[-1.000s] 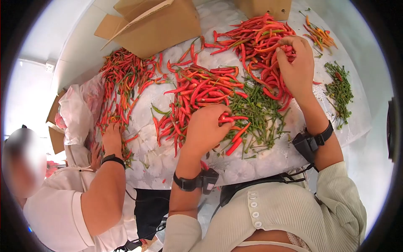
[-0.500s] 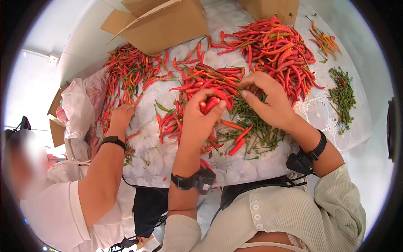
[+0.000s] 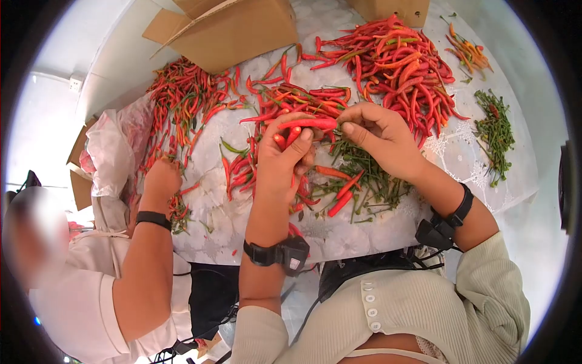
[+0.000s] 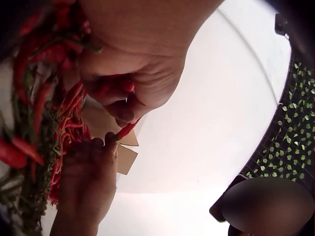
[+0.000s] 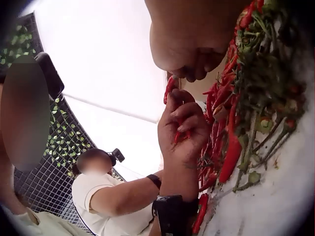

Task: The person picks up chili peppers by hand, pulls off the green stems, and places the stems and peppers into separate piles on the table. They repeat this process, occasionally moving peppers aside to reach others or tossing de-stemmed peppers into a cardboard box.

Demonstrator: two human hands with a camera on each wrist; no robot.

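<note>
My left hand (image 3: 280, 151) grips several red chili peppers in its palm, and one long red chili pepper (image 3: 309, 123) sticks out from its fingers toward the right. At that pepper's stem end, my right hand (image 3: 388, 138) pinches with thumb and forefinger. The green stem (image 4: 118, 137) shows at the right fingertips in the left wrist view. Beneath the hands are a heap of red chili peppers (image 3: 303, 97) and a pile of loose green stems (image 3: 376, 176). In the right wrist view, more red peppers (image 5: 183, 132) show between the left hand's curled fingers.
A larger pile of chili peppers (image 3: 403, 73) lies at the back right, with a small stem heap (image 3: 494, 133) beside it. Cardboard boxes (image 3: 242, 42) stand at the back. At left, another person's hand (image 3: 162, 177) works by a further pepper pile (image 3: 182, 91).
My right hand has come from the back right pile to the left hand, meeting it at a pepper's stem end. The left hand has risen slightly, and the other person's hand has shifted.
</note>
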